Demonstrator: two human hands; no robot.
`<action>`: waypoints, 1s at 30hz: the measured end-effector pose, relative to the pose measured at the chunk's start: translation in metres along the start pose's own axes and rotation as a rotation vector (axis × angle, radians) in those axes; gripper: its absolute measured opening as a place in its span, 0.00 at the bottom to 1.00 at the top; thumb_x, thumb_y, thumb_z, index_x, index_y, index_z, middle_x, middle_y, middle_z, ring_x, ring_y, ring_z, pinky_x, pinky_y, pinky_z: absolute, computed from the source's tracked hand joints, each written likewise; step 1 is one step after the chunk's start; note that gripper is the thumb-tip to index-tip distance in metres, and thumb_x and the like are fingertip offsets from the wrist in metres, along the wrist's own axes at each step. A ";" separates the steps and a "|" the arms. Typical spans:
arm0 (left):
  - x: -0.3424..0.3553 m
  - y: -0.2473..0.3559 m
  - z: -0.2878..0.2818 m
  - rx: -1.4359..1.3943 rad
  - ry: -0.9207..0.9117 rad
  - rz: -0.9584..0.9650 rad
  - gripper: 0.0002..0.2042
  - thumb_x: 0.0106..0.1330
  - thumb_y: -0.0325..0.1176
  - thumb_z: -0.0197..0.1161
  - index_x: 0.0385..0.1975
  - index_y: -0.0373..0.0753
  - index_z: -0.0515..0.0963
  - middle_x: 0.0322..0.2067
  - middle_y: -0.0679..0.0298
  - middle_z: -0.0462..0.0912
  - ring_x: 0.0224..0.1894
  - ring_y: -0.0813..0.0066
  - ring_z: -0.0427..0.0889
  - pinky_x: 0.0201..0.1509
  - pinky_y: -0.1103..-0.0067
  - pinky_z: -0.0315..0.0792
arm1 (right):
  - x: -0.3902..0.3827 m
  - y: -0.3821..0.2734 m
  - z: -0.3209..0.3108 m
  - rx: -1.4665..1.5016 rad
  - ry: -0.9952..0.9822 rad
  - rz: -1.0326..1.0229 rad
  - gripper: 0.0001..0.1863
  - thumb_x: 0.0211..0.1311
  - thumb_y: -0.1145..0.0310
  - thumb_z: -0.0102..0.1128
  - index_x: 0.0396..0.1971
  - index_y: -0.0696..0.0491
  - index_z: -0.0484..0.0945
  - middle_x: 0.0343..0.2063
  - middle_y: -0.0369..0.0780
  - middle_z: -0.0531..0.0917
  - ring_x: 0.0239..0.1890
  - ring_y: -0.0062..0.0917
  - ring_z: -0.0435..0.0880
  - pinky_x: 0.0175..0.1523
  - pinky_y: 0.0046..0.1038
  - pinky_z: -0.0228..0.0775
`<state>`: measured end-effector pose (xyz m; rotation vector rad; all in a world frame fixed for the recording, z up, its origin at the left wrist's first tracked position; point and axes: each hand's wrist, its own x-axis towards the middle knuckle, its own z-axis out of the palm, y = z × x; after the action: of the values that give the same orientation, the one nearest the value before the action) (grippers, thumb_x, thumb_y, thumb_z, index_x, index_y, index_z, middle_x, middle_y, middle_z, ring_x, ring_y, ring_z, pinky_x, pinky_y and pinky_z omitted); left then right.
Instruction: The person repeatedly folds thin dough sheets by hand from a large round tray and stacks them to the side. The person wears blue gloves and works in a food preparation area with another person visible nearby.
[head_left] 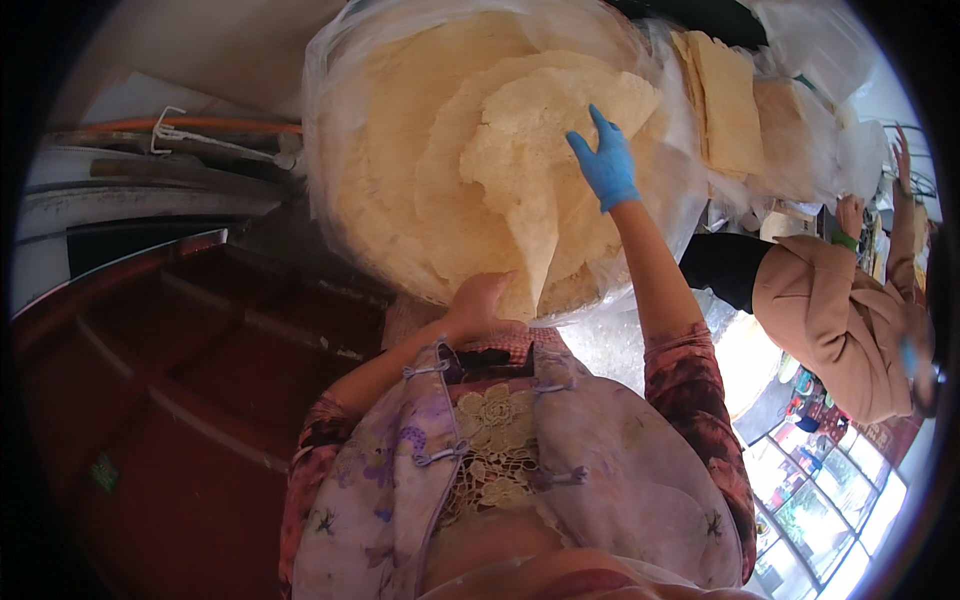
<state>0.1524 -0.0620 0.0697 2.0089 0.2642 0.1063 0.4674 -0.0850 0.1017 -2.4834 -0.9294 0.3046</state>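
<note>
A stack of large, round, thin flatbreads (390, 150) lies in front of me in clear plastic. The top flatbread (550, 110) is partly lifted and creased, its near part drawn into a narrow fold toward my body. At the stack's near edge, my bare left hand (482, 306) closes on the tip of that fold; some of its fingers are hidden. My right hand (606, 165), in a blue glove, is over the right part of the top flatbread. Its thumb and fingers are apart, and it grips nothing.
Folded flatbread sheets (725, 100) and plastic-wrapped packs (800, 135) sit to the right of the stack. Beyond them, a person in a tan coat (825, 310) stands with arms raised. A dark red panelled surface (160, 400) fills the left. A bent white metal rod (215, 138) lies at upper left.
</note>
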 end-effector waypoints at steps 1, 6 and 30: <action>-0.005 0.001 0.001 0.011 0.005 -0.046 0.26 0.47 0.46 0.69 0.41 0.34 0.75 0.38 0.49 0.78 0.42 0.50 0.76 0.47 0.66 0.69 | 0.000 0.014 0.004 -0.137 0.074 -0.123 0.39 0.52 0.47 0.60 0.63 0.44 0.59 0.56 0.47 0.68 0.53 0.43 0.69 0.58 0.39 0.61; -0.015 -0.004 0.008 0.163 0.009 0.021 0.14 0.45 0.36 0.65 0.30 0.36 0.77 0.29 0.55 0.78 0.34 0.54 0.77 0.43 0.66 0.70 | 0.021 0.073 0.027 -0.517 0.219 -0.404 0.37 0.52 0.47 0.59 0.63 0.39 0.59 0.62 0.44 0.59 0.62 0.44 0.57 0.65 0.44 0.46; 0.022 0.052 -0.039 0.157 0.235 0.462 0.14 0.52 0.32 0.64 0.39 0.38 0.77 0.48 0.57 0.75 0.50 0.53 0.74 0.52 0.63 0.68 | -0.127 0.027 0.069 1.011 -0.427 0.342 0.17 0.63 0.67 0.52 0.50 0.58 0.72 0.44 0.40 0.79 0.45 0.27 0.77 0.49 0.27 0.71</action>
<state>0.1737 -0.0447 0.1324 2.1833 -0.0516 0.6318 0.3628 -0.1631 0.0335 -1.6137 -0.3138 1.1289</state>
